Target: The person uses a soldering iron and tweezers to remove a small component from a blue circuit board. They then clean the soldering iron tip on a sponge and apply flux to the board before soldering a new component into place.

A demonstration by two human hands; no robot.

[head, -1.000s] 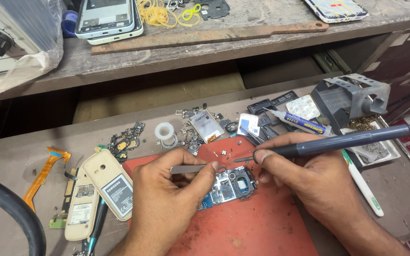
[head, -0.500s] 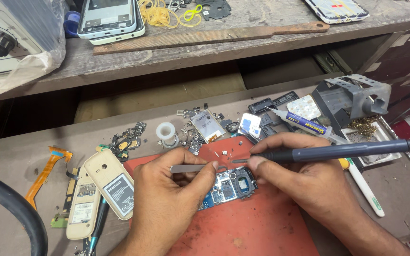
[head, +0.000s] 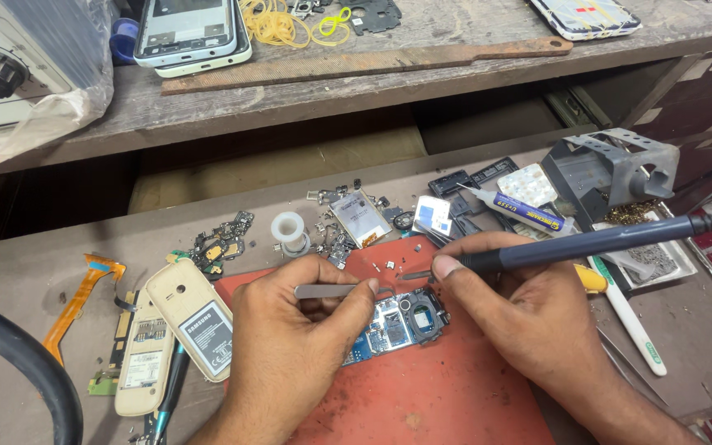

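Observation:
My left hand (head: pixel 294 350) pinches a pair of metal tweezers (head: pixel 331 290), whose tips point right over a blue phone circuit board (head: pixel 397 325). The board lies on a red mat (head: pixel 447 395). My right hand (head: pixel 529 317) grips a dark soldering iron (head: pixel 587 243) like a pen. Its tip (head: pixel 409 275) hovers just above the board's upper edge, close to the tweezer tips. A small square metal frame sits on the board's right end.
Two beige phone shells (head: pixel 170 330) lie left of the mat beside an orange flex cable (head: pixel 80 301). Small parts, a solder spool (head: pixel 290 231), a glue tube (head: pixel 521 210) and a grey iron stand (head: pixel 611 169) crowd the back. A shelf above holds phones (head: pixel 187 33) and a black hose (head: pixel 18 363) curves at the left.
The soldering iron has tilted flatter and its tip has shifted slightly left toward the tweezer tips. My left hand and the board stay put.

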